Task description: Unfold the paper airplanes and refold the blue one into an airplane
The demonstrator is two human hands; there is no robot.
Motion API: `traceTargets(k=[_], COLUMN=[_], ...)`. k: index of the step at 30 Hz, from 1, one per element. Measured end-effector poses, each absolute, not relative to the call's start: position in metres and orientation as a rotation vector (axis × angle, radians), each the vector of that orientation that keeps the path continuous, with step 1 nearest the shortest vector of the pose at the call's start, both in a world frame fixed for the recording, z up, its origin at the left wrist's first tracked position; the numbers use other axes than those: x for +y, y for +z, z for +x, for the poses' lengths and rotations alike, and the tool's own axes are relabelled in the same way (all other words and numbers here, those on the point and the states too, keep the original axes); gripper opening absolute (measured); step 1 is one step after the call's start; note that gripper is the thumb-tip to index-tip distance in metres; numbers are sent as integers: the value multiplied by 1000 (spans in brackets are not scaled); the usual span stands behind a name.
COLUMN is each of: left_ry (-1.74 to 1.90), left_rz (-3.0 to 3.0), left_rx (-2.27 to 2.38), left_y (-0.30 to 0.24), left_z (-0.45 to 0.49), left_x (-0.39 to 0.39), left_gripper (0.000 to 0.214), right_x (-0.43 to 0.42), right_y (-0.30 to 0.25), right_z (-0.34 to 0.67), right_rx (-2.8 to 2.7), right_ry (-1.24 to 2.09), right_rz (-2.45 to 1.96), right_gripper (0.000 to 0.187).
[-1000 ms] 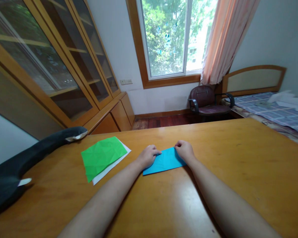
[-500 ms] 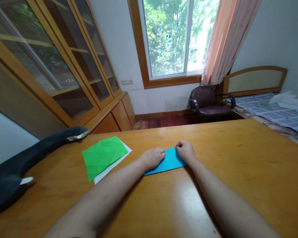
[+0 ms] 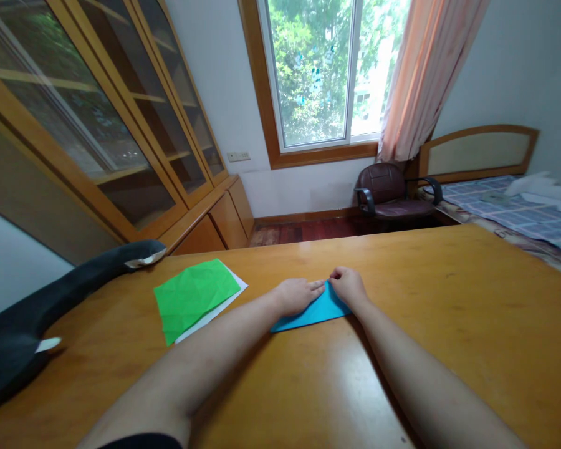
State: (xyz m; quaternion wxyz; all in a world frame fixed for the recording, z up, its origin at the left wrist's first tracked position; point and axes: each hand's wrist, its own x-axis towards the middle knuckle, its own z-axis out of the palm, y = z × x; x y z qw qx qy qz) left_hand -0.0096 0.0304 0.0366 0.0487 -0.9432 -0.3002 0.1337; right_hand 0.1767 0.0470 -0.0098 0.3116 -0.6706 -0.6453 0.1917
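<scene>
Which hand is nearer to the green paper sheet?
Left. The left hand rests flat on the blue paper, just right of the green paper sheet with bare table between. The right hand pinches the blue paper's far corner, farther right.

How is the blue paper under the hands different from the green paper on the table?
The blue folded paper sheet looks smooth; the green crumpled paper sheet is full of creases. The blue one is pressed by the left hand and the right hand; the green one lies untouched, to the left. The blue one lies directly on the wooden table; the green one lies on a white sheet. Both lie flat.
</scene>
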Motion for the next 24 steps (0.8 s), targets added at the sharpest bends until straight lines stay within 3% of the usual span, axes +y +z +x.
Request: traceTargets(k=[17,24], left_ry=[394,319], left_rz=[-2934,-2984], left_rx=[-924,-901], left_y=[31,28], left_z=[-10,-12], left_x=[38,41], left_gripper=[56,48], right_x=[50,19], right_y=[5,15], right_z=[201,183], right_rx=[-1573,-2416], right_ry=[518,625], right_rz=[-1707,-1266], right_gripper=[29,31])
